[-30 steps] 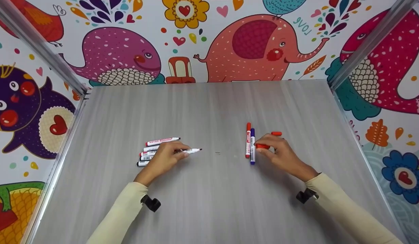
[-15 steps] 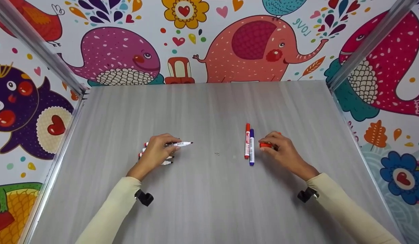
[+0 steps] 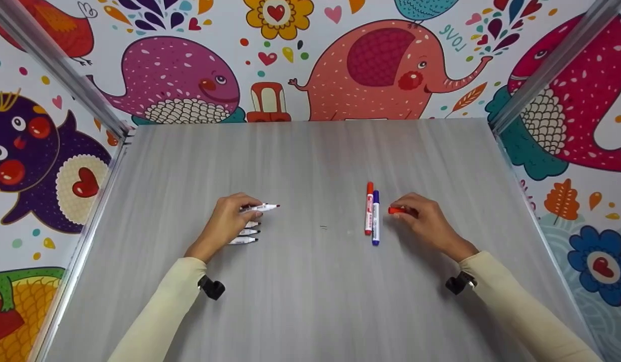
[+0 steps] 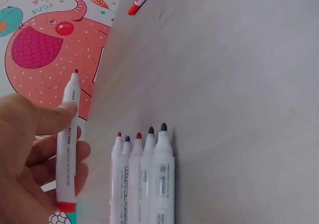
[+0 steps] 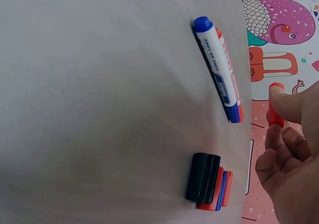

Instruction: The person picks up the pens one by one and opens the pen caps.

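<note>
My left hand (image 3: 222,221) holds an uncapped white marker (image 4: 67,149) with a red tip and red end, its tip pointing right in the head view. Below that hand, uncapped markers (image 4: 163,179) lie side by side in a row, with red and dark tips; the hand partly hides them in the head view. My right hand (image 3: 431,223) pinches a small red cap (image 5: 275,107) between thumb and fingers. On the table near the right hand, a black cap (image 5: 203,176) lies beside red and blue caps (image 5: 220,189), hidden in the head view.
Left of my right hand, a capped red marker (image 3: 369,208) and a capped blue marker (image 3: 375,218) lie next to each other. The grey table (image 3: 310,301) bears small dark marks near its middle. Cartoon-printed walls and metal posts (image 3: 551,65) border it.
My left hand has moved away and leftward with the marker, uncovering tips of the row. The right hand has drawn slightly right with the red cap, now covering another red cap in the head view.
</note>
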The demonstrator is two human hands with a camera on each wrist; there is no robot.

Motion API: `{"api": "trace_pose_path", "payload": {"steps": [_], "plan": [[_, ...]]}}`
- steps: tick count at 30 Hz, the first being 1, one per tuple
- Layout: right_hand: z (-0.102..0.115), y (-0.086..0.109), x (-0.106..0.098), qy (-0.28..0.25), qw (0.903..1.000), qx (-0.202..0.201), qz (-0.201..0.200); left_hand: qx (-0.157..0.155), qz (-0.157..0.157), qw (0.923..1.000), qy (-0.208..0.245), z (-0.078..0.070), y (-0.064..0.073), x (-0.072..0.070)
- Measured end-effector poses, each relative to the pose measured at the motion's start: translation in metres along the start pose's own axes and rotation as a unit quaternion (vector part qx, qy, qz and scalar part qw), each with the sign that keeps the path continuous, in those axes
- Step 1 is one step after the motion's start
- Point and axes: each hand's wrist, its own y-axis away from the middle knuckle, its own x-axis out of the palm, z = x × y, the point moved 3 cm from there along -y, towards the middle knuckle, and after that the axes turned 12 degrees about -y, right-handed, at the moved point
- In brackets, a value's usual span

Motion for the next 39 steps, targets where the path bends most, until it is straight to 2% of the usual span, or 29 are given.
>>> {"api": "trace_pose_path", "payload": {"steps": [9, 28, 34, 39], "plan": [[-0.015, -0.009, -0.011, 0.011, 0.9998, 0.018, 0.0, 0.0, -0.013, 0.999, -0.042, 0.012, -0.007, -0.005], [-0.049, -0.023, -0.029, 0.031, 0.9976, 0.063, 0.0, -0.011, -0.02, 0.9981, -0.057, 0.044, -0.018, -0.004], [-0.051, -0.028, -0.036, 0.038, 0.9979, 0.051, -0.013, -0.025, -0.018, 0.998, -0.055, 0.054, -0.02, -0.002], [-0.052, -0.031, -0.04, 0.05, 0.9965, 0.065, -0.015, -0.04, -0.011, 0.9974, -0.059, 0.06, -0.02, -0.001]]}}
